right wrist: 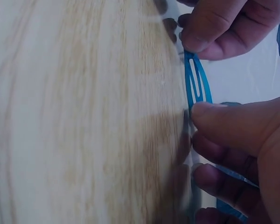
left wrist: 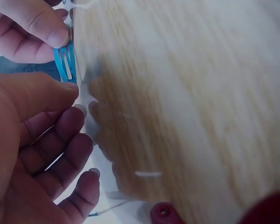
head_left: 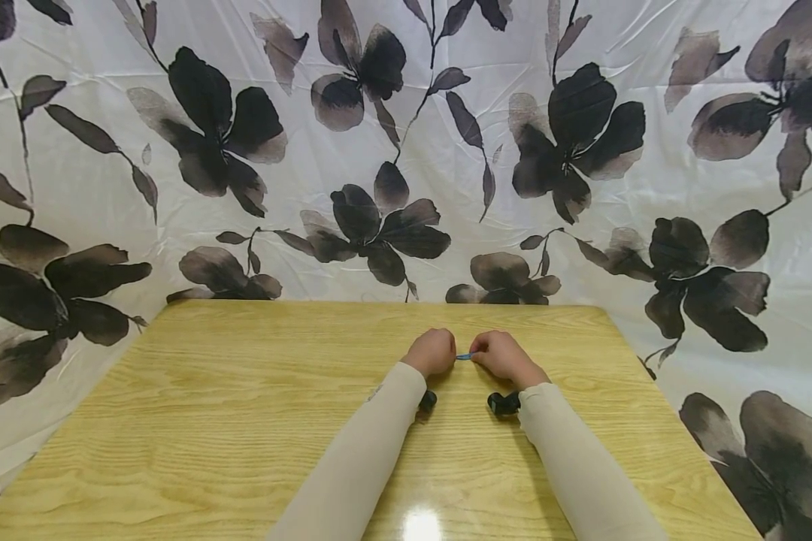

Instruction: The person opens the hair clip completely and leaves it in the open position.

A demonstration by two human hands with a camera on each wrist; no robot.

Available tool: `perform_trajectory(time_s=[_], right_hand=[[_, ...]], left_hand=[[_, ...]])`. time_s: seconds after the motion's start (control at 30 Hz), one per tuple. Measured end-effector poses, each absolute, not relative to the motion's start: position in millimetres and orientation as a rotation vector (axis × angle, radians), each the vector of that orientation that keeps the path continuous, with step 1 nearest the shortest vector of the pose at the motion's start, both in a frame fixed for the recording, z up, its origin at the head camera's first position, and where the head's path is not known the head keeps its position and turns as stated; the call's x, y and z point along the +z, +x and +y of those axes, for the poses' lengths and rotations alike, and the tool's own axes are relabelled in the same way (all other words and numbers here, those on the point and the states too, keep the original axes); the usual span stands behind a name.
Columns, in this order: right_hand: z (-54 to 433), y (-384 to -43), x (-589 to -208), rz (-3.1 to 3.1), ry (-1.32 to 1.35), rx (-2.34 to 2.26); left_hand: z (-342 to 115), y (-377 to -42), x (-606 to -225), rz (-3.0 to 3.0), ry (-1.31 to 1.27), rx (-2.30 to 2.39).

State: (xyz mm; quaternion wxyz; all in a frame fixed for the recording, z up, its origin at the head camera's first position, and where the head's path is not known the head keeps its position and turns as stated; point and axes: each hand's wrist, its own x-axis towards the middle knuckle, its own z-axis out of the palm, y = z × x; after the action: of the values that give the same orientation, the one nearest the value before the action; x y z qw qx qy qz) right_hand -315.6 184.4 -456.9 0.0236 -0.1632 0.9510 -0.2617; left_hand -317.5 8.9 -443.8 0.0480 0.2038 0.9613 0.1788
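Observation:
A blue snap hair clip (right wrist: 199, 84) is stretched between both hands, a little above the table. My left hand (head_left: 433, 352) pinches one end of it between thumb and finger; its other fingers curl loosely, as the left wrist view shows. At the opposite end, my right hand (head_left: 504, 356) pinches the clip with thumb and forefinger. Slots in the clip's middle show between the two thumbs in the left wrist view, where the clip (left wrist: 65, 63) looks narrow. Both tips of the clip are hidden under the fingers.
The wood-grain table (head_left: 230, 406) spreads out beneath both arms. Behind it and at its sides hangs a white cloth (head_left: 474, 143) with dark flowers. Black wrist cameras (head_left: 504, 403) sit under the cream sleeves.

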Motion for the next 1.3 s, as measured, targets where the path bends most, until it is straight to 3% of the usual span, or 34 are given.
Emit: perform_trajectory(time_s=[1.3], right_hand=[[180, -296, -461, 2.602, -0.307, -1.472]], left_hand=[[-25, -301, -438, 2.782, 0.562, 0.975]])
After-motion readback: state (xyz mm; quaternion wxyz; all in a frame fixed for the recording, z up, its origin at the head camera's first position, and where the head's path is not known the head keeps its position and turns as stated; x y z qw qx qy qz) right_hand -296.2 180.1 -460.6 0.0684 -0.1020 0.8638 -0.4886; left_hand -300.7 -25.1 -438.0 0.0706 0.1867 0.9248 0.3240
